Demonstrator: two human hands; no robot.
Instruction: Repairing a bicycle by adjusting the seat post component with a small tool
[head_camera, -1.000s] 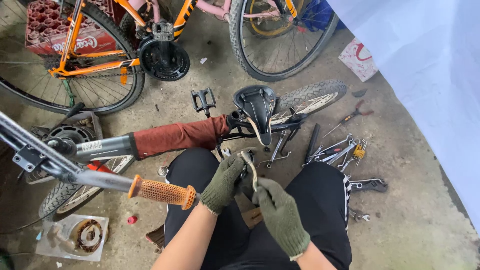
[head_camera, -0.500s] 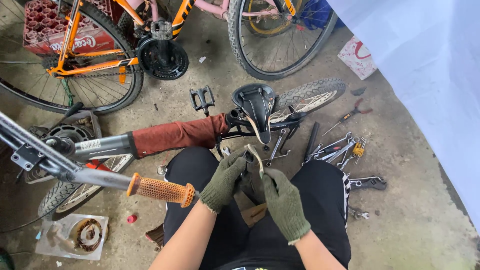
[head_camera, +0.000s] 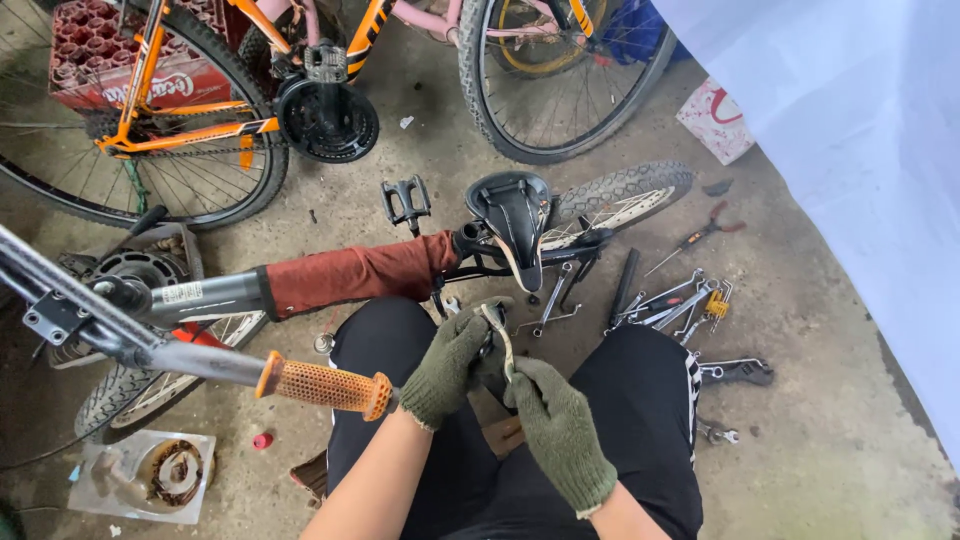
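Both gloved hands meet over the lap: the left hand (head_camera: 452, 362) and the right hand (head_camera: 556, 428) pinch a thin metal strip (head_camera: 497, 330). An orange handlebar grip (head_camera: 325, 385) juts beside them; spanners (head_camera: 672, 302) lie on the floor.

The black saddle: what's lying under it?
Under the black saddle show dark frame tubes, and the small knobby tyre beyond it. The saddle covers its own clamp and post.

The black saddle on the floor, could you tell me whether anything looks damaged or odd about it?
The saddle lies tilted by the bike frame, and its cover seems to be peeling at the edge, showing a pale underside. Both gloved hands, left hand and right hand, hold a pale strip.
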